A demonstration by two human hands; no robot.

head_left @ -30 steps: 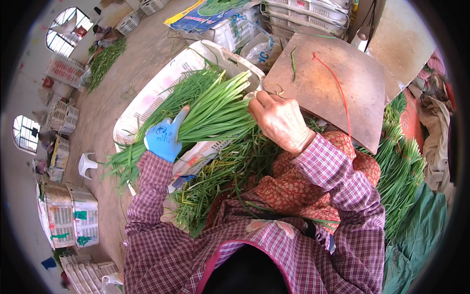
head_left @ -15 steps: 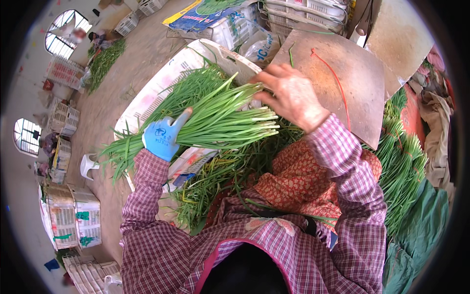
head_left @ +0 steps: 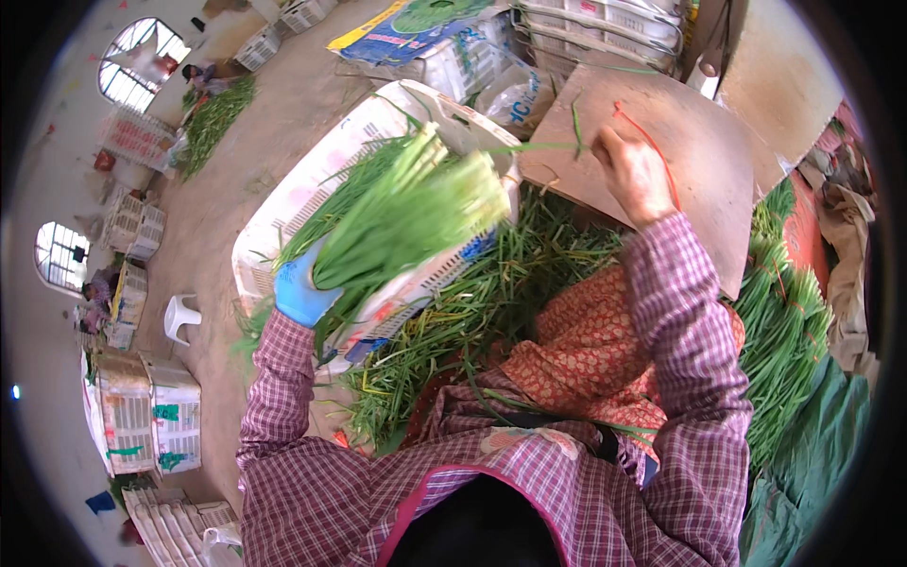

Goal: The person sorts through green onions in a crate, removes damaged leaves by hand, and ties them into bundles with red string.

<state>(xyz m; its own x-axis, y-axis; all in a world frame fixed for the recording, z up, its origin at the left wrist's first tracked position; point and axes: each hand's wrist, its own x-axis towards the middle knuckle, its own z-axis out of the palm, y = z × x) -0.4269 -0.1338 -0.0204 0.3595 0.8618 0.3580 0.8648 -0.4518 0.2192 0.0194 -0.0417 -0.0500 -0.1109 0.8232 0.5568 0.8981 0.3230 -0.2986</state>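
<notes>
In a blue glove, my left hand (head_left: pixel 304 289) is closed round the leafy end of a thick bunch of green chives (head_left: pixel 387 222). The bunch is tilted over a white slatted crate (head_left: pixel 298 180), its pale stem ends up and blurred by motion. More chives (head_left: pixel 335 194) lie in the crate. My bare right hand (head_left: pixel 635 175) is closed in a pinch above a brown board (head_left: pixel 704 142), with a single green chive leaf (head_left: pixel 539 146) stretching left from its fingers. A red tie (head_left: pixel 627 115) lies on the board beside that hand.
Loose green and yellow trimmings (head_left: pixel 425 350) are heaped between the crate and my lap. Tied chive bundles (head_left: pixel 779 312) lie at the right, by a green cloth (head_left: pixel 812 454). Stacked crates (head_left: pixel 605 33) stand behind the board; a white stool (head_left: pixel 179 318) is at the left.
My right hand has drawn away from the stem ends to the right, over the board, pulling out a leaf. The bunch has swung so its stems point more upward.
</notes>
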